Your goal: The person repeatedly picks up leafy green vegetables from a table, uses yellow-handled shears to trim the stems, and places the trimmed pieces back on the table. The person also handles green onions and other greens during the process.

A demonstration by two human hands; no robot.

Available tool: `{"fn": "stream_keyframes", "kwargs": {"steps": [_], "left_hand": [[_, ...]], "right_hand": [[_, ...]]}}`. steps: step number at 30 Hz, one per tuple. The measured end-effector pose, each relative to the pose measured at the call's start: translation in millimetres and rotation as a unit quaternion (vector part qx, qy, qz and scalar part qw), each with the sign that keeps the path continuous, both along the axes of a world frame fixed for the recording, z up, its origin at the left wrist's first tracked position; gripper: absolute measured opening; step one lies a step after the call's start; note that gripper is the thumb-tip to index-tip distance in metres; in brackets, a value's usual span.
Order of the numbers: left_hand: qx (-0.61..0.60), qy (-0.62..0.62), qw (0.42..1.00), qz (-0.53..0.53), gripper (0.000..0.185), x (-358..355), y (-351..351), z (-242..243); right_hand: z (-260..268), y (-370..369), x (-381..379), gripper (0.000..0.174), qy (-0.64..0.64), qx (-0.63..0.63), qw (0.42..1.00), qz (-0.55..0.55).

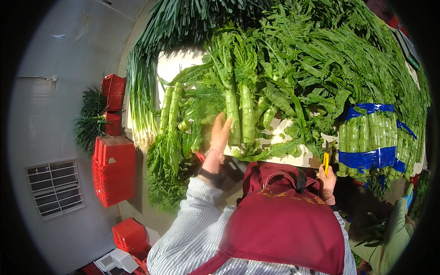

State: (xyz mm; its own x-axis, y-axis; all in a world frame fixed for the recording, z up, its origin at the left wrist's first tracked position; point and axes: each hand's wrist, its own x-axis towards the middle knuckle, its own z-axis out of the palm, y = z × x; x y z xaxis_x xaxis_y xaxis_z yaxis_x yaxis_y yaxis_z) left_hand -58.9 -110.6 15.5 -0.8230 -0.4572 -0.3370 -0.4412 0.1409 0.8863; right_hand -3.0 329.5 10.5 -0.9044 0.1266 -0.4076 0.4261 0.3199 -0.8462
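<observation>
My left hand point(220, 134), its fingers apart, reaches over the table's near edge beside a thick stem lettuce point(232, 115); whether it touches the stalk I cannot tell. A second stem lettuce point(247, 113) lies just right of that one. In my right hand point(326, 178) is a yellow utility knife point(326, 163), its blade pointing away from me. Two stalks point(174, 106) lie farther left with their leaves hanging over the near edge. At the right, stem lettuces point(367, 132) are bound together with blue tape point(367, 157).
Green onions point(142, 113) lie along the table's left side, and leafy tops point(309, 62) are heaped at the back. Stacked red crates point(115, 168) stand on the floor at left. Another person's green sleeve point(395, 237) shows at lower right.
</observation>
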Motion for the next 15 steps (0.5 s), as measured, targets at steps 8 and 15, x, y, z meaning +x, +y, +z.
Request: {"fn": "stream_keyframes", "kwargs": {"steps": [8,15], "left_hand": [[-0.078,-0.156,0.984,-0.032,0.074,-62.9,4.6,33.2],[0.373,0.084,0.922,0.055,0.044,-10.4,20.6,89.3]], "right_hand": [[4.0,-3.6,1.9,0.012,-0.041,-0.027,0.999,-0.008],[9.1,-7.3,8.9,0.014,-0.028,-0.048,0.998,-0.018]]}}
